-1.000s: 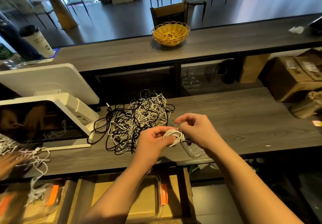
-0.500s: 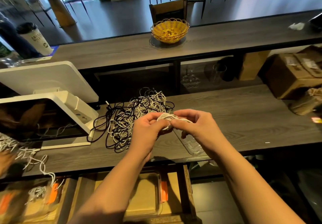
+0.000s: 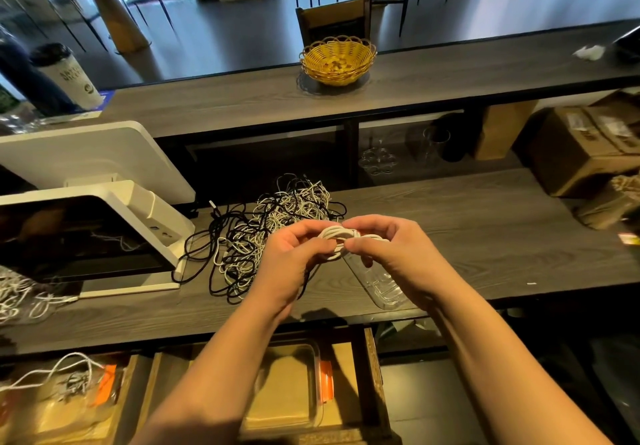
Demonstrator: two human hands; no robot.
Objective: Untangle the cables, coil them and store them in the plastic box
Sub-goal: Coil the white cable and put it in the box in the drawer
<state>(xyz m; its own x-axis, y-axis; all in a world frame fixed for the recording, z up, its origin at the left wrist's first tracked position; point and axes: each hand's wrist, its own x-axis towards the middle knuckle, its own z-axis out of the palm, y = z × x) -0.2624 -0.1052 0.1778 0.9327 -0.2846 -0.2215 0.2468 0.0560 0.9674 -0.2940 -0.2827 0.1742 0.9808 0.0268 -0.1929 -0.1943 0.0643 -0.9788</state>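
Note:
A small white coiled cable (image 3: pixel 337 237) is held between both hands above the grey wooden counter (image 3: pixel 485 237). My left hand (image 3: pixel 294 264) grips its left end and my right hand (image 3: pixel 391 254) pinches its right side with thumb and fingers. Behind the hands lies a tangled heap of black and white cables (image 3: pixel 270 230). A clear plastic piece (image 3: pixel 381 282) lies flat on the counter under my right hand. A clear plastic box with an orange clasp (image 3: pixel 298 385) sits in the open compartment below the counter edge.
A white point-of-sale screen (image 3: pixel 86 233) stands at the left. More white cables (image 3: pixel 20 299) lie at the far left, and another box with cables (image 3: pixel 69 385) is below. A yellow basket (image 3: pixel 337 60) sits on the upper shelf. Cardboard boxes (image 3: pixel 581 147) fill the right.
Both hands have lifted the white coil slightly up and away from the counter's front edge and shifted their hold on it. The cable heap has not moved.

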